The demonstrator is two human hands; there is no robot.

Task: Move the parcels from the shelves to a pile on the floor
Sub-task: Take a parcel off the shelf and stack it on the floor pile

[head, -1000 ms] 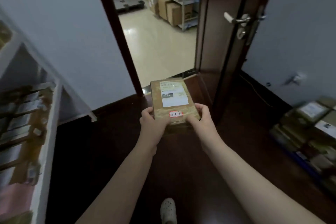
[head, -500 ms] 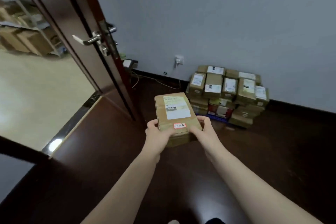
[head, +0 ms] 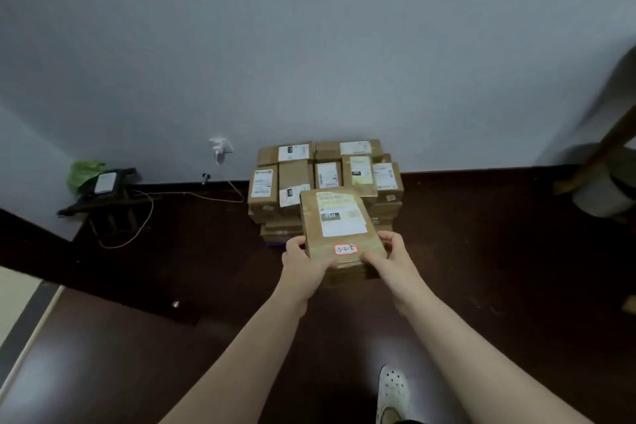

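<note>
**Left grip (head: 303, 261) and right grip (head: 390, 254) hold 1 parcel (head: 339, 217) in the air, short of the pile (head: 292, 179)**

Both grips curl round the parcel's near corners, thumbs on top beside the red-edged tag. The far end juts out unsupported, about level, in front of the pile.

With only the near end held, the far end may dip and slide out if a thumb eases. The pile's top boxes look uneven and partly tilted, so a parcel dropped there could skid off or push the front row forward. Lowering it flat and letting go late seems safer.

The pile backs onto the wall (head: 309, 45), so nothing can go behind it. Bare floor (head: 481, 251) lies open in front and to its right. To the left, a cable (head: 146, 213) loops across the floor beside a low stool (head: 103, 203), well apart from the pile, and a step that way could snag it. A blurred wooden leg (head: 599, 155) at the right edge limits that side; I cannot tell what it is.
</note>
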